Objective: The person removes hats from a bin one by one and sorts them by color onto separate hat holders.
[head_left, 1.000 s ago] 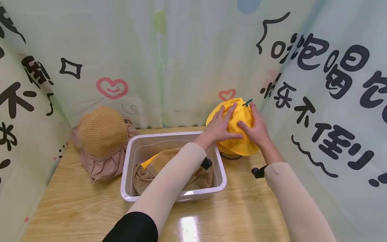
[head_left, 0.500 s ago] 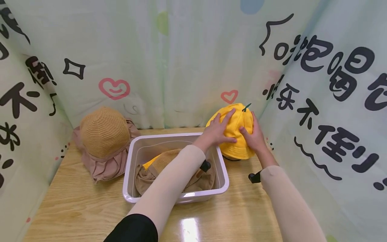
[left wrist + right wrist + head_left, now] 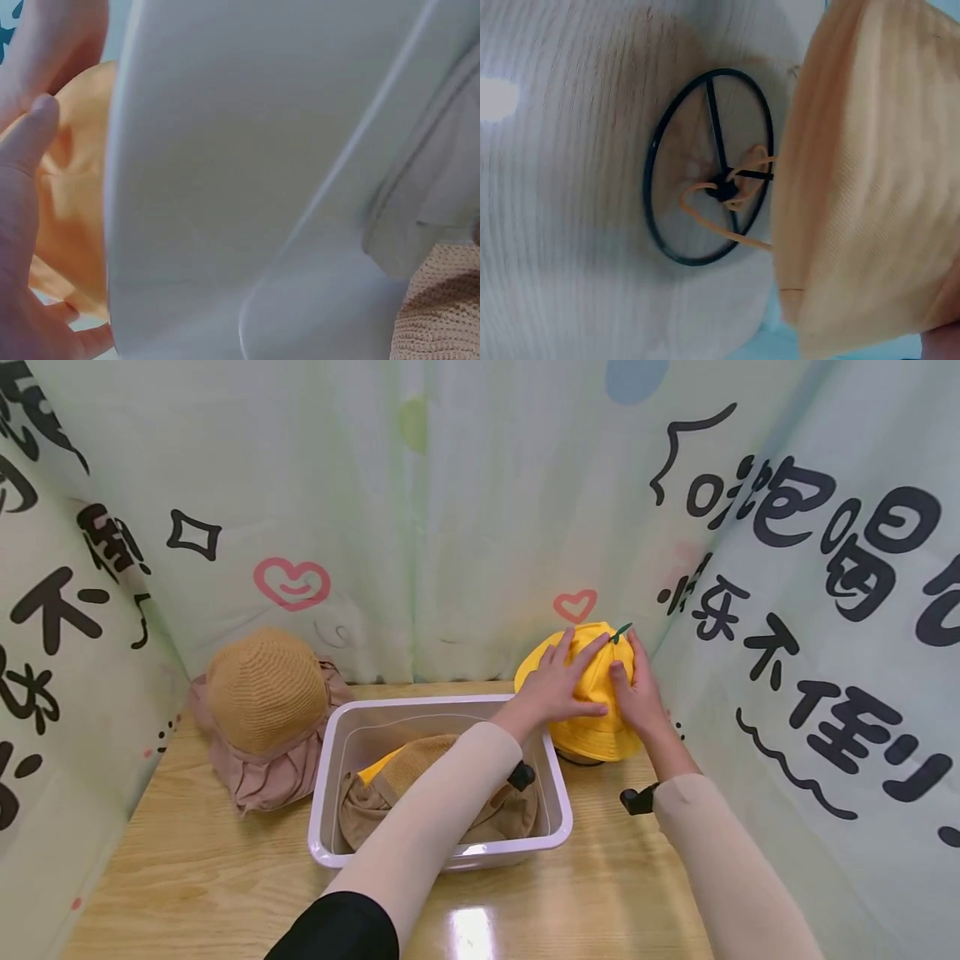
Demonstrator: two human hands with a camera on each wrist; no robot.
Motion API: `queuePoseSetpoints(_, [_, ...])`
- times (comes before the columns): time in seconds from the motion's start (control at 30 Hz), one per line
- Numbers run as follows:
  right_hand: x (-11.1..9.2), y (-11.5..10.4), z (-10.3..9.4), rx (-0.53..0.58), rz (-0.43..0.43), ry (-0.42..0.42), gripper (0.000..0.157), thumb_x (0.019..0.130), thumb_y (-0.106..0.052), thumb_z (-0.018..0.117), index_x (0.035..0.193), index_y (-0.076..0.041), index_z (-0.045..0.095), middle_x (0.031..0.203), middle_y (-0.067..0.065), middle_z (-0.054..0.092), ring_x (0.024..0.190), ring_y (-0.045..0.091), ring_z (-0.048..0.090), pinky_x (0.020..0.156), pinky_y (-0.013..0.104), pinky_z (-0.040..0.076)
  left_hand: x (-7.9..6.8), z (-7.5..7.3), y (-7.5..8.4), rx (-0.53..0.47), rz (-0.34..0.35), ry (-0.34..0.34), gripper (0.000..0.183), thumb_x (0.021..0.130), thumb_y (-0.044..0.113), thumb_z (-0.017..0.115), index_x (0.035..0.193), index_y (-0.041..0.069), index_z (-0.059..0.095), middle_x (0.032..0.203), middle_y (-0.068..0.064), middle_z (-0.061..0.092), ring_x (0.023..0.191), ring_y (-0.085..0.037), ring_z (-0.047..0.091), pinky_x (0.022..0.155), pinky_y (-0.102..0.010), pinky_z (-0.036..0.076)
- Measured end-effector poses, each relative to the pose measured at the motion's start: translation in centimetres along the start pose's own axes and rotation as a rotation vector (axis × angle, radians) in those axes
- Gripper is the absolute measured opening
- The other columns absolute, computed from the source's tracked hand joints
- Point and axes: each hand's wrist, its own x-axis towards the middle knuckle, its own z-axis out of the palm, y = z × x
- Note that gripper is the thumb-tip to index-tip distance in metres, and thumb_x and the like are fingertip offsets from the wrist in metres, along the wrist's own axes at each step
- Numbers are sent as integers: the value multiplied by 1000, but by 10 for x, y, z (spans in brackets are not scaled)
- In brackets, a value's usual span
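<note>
A yellow bucket hat (image 3: 592, 735) with a small green sprout on its crown sits over a black wire hat stand (image 3: 576, 762) at the back right. My left hand (image 3: 551, 693) rests on the hat's left front with spread fingers. On its right side lies my right hand (image 3: 641, 697), thumb in front and fingers along the crown. From the right wrist, the hat's brim (image 3: 817, 247) hangs above the stand's round base (image 3: 651, 172), and an orange cord (image 3: 705, 219) dangles there. The left wrist view shows part of the yellow hat (image 3: 79, 217) between both hands.
A pale lilac tub (image 3: 324, 793) stands left of the stand, under my left forearm. In it lie brown hats (image 3: 408, 764) and a bit of yellow cloth (image 3: 378, 766). A straw hat with pink cloth (image 3: 266, 693) stands at the back left. Printed curtains (image 3: 480, 527) enclose the wooden table (image 3: 187, 877).
The yellow hat has settled slightly lower over the stand, its brim drawn in on the right. Both hands have stayed on it, shifting a little. The head view has moved slightly.
</note>
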Motion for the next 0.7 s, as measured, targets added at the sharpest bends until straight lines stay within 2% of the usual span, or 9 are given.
queuePoseSetpoints(0.13, [2, 7, 7, -13, 2, -13, 67, 106, -49, 31, 162, -22, 6, 160, 18, 28, 138, 44, 38, 114, 61, 28, 0, -2, -1, 11, -15, -24, 109, 81, 64, 71, 155, 51, -8, 167, -7, -11, 150, -37, 20, 104, -49, 47])
queuePoseSetpoints(0.3, [3, 12, 8, 15, -9, -43, 64, 107, -45, 28, 162, -23, 3, 164, 16, 20, 143, 44, 31, 117, 62, 22, 2, -6, -4, 7, -12, -35, 109, 80, 66, 70, 156, 50, -6, 167, -8, -9, 149, -38, 21, 108, -50, 43])
queuePoseSetpoints(0.53, [-2, -1, 4, 33, 78, -1, 72, 104, -51, 41, 162, -27, 5, 162, 15, 25, 140, 41, 36, 116, 59, 27, 3, -6, -3, -53, -27, -58, 102, 83, 68, 64, 156, 49, -4, 167, -10, -8, 150, -40, 21, 110, -53, 40])
queuePoseSetpoints(0.7, [-7, -15, 5, 90, 101, -43, 74, 104, -44, 43, 162, -20, 3, 159, 20, 27, 137, 43, 38, 115, 59, 28, 2, -7, -4, -52, -11, -52, 102, 84, 63, 68, 157, 48, -2, 167, -12, -5, 150, -38, 19, 110, -52, 40])
